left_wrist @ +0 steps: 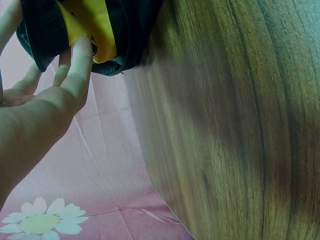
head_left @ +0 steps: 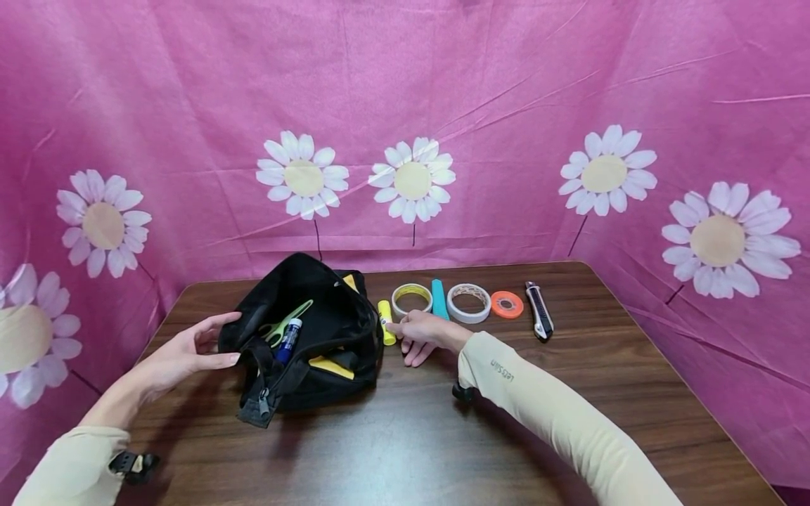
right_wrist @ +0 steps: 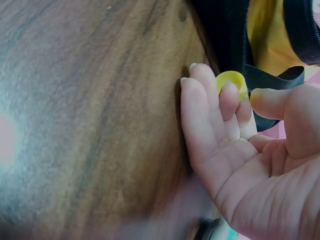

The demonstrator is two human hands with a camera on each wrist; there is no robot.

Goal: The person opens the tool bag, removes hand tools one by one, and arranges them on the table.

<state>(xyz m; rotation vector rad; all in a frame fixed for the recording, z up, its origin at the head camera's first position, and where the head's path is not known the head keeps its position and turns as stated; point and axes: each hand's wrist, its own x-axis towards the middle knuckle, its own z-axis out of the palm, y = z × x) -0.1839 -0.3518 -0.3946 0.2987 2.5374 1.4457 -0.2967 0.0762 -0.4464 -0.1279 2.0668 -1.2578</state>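
A black pouch [head_left: 287, 393] with yellow patches and a yellow lining gapes open on the left of the table. Its left edge is held by my left hand [head_left: 180, 355], thumb in front and fingers behind; the left wrist view shows the same hand [left_wrist: 60, 90] against the fabric. Inside lie green-handled scissors [head_left: 275, 334] and a blue tube with a white cap [head_left: 290, 340]. Just right of the pouch, my right hand [head_left: 425, 333] pinches a yellow glue stick [head_left: 386, 323] between thumb and fingers. Its round yellow end [right_wrist: 231, 79] shows between the fingertips in the right wrist view.
Along the back, right of the glue stick, lie a tape roll with a yellow inside [head_left: 400, 289], a teal bar-shaped thing [head_left: 438, 295], a white tape roll [head_left: 469, 318], an orange tape roll [head_left: 508, 315] and a box cutter [head_left: 538, 310]. A pink flowered cloth [head_left: 481, 84] hangs behind the table.
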